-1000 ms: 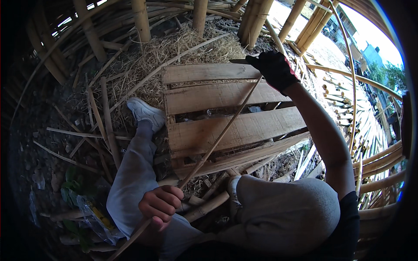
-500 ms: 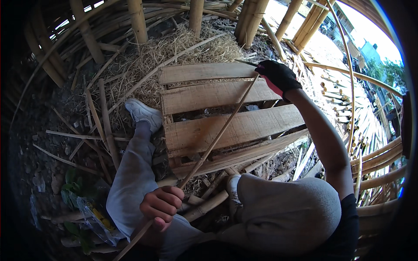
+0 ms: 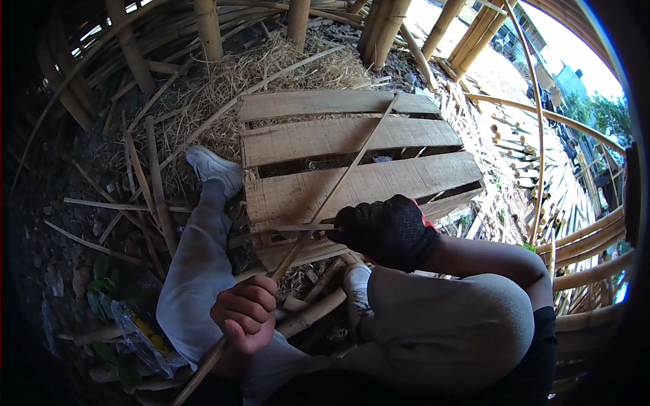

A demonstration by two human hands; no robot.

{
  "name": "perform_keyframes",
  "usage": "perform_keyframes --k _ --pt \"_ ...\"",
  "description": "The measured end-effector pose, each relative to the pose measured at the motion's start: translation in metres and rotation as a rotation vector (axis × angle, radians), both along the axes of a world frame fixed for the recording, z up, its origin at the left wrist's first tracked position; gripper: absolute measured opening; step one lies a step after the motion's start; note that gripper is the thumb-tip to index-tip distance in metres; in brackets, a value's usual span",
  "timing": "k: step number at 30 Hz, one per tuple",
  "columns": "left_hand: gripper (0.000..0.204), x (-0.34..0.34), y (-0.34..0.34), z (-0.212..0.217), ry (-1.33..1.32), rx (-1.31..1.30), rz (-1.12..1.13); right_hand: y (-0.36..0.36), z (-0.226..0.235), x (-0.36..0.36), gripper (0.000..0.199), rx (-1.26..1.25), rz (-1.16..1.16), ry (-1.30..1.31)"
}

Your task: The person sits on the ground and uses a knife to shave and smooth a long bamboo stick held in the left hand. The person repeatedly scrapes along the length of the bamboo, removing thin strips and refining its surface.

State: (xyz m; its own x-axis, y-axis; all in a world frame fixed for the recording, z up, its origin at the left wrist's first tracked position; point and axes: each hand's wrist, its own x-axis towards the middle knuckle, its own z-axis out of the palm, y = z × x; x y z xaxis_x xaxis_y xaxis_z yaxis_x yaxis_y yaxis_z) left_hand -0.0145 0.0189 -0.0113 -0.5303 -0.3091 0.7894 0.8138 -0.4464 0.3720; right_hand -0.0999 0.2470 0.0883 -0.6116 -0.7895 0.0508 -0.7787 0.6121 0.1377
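My bare left hand (image 3: 247, 312) is closed around a long, thin bamboo strip (image 3: 352, 166). The strip slants from the lower left, through my fist, up to the far side of a slatted wooden crate (image 3: 298, 142). My right hand (image 3: 389, 233), in a black glove with red at its edge, grips a knife whose handle is hidden in the fist. The narrow knife blade (image 3: 301, 227) points left and crosses the strip above the near edge of the crate, a short way beyond my left hand. Whether it cuts into the strip cannot be made out.
Thin dry shavings (image 3: 271, 71) are heaped behind the crate, below upright bamboo posts (image 3: 298, 24). Loose bamboo pieces (image 3: 157, 183) lie left of my leg, near a clear plastic bag (image 3: 145, 338). Cut bamboo (image 3: 521, 155) is piled in sunlight at right.
My right hand has drawn the knife from the strip's far end back toward me, close to my left hand. The left hand keeps its hold; the view has shifted slightly.
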Motion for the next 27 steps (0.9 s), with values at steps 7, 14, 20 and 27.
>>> perform_keyframes --k 7,14,20,27 --pt "0.063 0.009 -0.001 0.009 -0.023 -0.031 0.016 0.034 -0.010 -0.064 0.023 -0.115 -0.067 0.243" --pt "0.064 0.000 -0.006 0.010 0.113 -0.153 -0.060 0.018 -0.009 -0.041 0.030 -0.113 -0.065 0.059" --pt "0.065 0.002 -0.007 0.010 0.145 -0.225 -0.155 0.010 -0.004 -0.015 0.027 -0.095 0.041 0.004" --pt "0.065 -0.008 -0.002 0.014 0.061 -0.194 -0.091 0.018 -0.004 -0.036 0.037 -0.101 -0.052 -0.014"
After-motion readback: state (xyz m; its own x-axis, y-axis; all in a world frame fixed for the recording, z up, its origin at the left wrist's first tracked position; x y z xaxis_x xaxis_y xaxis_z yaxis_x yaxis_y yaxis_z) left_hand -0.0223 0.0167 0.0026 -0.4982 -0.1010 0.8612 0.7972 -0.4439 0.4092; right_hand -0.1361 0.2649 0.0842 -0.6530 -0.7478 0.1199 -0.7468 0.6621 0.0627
